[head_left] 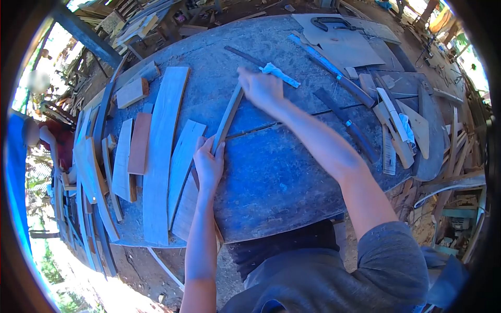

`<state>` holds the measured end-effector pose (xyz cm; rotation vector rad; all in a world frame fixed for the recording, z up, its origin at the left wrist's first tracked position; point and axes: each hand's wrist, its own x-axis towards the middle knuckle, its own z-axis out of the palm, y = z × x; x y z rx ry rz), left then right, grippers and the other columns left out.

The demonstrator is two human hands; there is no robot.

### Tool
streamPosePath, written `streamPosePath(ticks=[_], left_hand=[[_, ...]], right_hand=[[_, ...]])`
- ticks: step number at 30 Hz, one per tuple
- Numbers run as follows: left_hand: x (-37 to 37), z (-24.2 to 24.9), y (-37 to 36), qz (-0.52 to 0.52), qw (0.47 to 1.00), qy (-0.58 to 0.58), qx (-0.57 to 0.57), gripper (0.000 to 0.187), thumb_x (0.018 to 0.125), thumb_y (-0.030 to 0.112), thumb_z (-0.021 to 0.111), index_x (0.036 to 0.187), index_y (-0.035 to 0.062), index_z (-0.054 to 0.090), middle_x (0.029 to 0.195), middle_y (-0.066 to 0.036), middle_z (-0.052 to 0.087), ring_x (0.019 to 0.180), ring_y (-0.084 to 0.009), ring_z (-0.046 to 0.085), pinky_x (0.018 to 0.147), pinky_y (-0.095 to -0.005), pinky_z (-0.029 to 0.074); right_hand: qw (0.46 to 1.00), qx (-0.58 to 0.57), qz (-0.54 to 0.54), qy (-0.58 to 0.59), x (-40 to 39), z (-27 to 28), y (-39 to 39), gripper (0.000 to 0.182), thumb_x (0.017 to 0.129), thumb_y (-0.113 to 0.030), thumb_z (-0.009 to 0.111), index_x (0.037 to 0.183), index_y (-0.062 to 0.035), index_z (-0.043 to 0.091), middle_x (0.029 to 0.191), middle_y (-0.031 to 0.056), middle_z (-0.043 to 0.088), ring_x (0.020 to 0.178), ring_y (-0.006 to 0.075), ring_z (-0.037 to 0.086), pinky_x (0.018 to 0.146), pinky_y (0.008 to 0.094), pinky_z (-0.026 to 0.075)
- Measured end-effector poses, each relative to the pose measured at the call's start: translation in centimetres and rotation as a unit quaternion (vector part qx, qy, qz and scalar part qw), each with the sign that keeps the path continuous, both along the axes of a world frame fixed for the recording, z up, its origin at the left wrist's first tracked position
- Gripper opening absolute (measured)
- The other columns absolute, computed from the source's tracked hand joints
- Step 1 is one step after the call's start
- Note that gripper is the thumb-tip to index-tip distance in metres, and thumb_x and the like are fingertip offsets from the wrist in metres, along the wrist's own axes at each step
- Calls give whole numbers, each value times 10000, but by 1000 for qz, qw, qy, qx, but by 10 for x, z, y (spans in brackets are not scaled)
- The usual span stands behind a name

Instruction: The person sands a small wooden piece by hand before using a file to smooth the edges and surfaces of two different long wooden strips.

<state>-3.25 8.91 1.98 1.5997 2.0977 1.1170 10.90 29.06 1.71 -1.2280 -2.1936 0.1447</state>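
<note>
My left hand [210, 164] is closed around the near end of a narrow wooden strip [228, 119]. The strip slants up and away across the worktable [261, 182]. At its far end my right hand [260, 89] has its fingers curled on the wood; the fingertips are partly hidden. Just beyond that hand lies a thin dark blade [242, 55] with a pale cloth wrap [282, 75] at one end. Left of my left hand are a short pale board [187, 156] and a long wide board [164, 151].
More boards, including a reddish block [140, 143], lie on the left. Two long dark tools with blue bands [334, 70] [348, 123] lie on the right. A C-clamp [334, 23] rests on a flat sheet [342, 44] at the back. Another person [57, 141] is at the far left.
</note>
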Motion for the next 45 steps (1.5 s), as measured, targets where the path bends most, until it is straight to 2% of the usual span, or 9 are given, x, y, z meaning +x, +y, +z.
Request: streamPosePath(ticks=[3,6,8,14,20,26,33,36,45], left_hand=[[-6,-8,1,-27,999,0,37,279,896,66,689,1168,6,692,834,-121,508,773,-258,545,729,-364,454],[-3,-6,-2,-20,999,9,26,273,897,78,692,1160,5,694,844,-125,511,778,-261,552,726,-365,453],[-2,-6,-2,-16,999,16,24,272,898,81,693,1159,6,695,847,-129,514,780,-263,554,726,-366,454],[2,-5,-1,-1,1000,11,-3,281,894,60,677,1171,15,684,898,-147,531,843,-298,567,765,-383,471],[17,-14,-16,-49,924,365,105,364,900,82,664,1249,-12,623,1152,-152,540,1071,-328,524,907,-413,501],[9,-21,-20,-55,975,197,81,387,897,126,712,1252,-13,648,1182,-155,531,1101,-319,520,918,-402,506],[8,-18,-20,-28,988,131,77,445,840,141,785,1248,9,668,1143,-139,562,1066,-283,560,907,-381,520],[8,-19,-17,-34,986,130,94,416,841,117,769,1226,-6,675,1105,-137,573,1045,-293,553,896,-377,520],[8,-19,-19,-22,987,122,106,402,822,105,787,1200,4,694,1117,-128,587,1020,-273,563,880,-352,533]], right_hand=[[994,-8,86,-65,-3,4,-90,309,1004,-411,472,1275,-325,593,723,165,683,655,398,691,563,566,529],[989,-39,120,-79,5,8,-71,230,991,-358,459,1177,-264,556,761,166,693,712,415,703,603,571,526],[997,-70,22,-38,10,13,-9,246,996,-365,455,1142,-250,615,805,131,722,732,328,719,590,510,537],[996,-52,-54,-44,10,11,18,360,1011,-412,453,1290,-292,647,889,115,746,820,340,724,731,507,553],[986,-117,-72,-90,43,5,14,385,996,-473,456,1294,-323,648,1127,152,715,1010,366,695,885,507,533],[984,-159,-40,-66,36,8,25,383,992,-474,465,1304,-336,639,1151,129,707,1058,381,673,932,517,511],[992,35,10,-125,16,-14,-32,376,999,-370,502,1318,-190,586,750,155,704,621,364,693,528,467,543],[978,17,107,-176,15,5,-87,319,993,-363,517,1225,-166,616,736,146,703,636,346,705,520,460,532],[986,20,18,-163,-12,-4,-38,328,988,-315,533,1255,-149,625,703,129,709,636,325,714,521,449,533]])
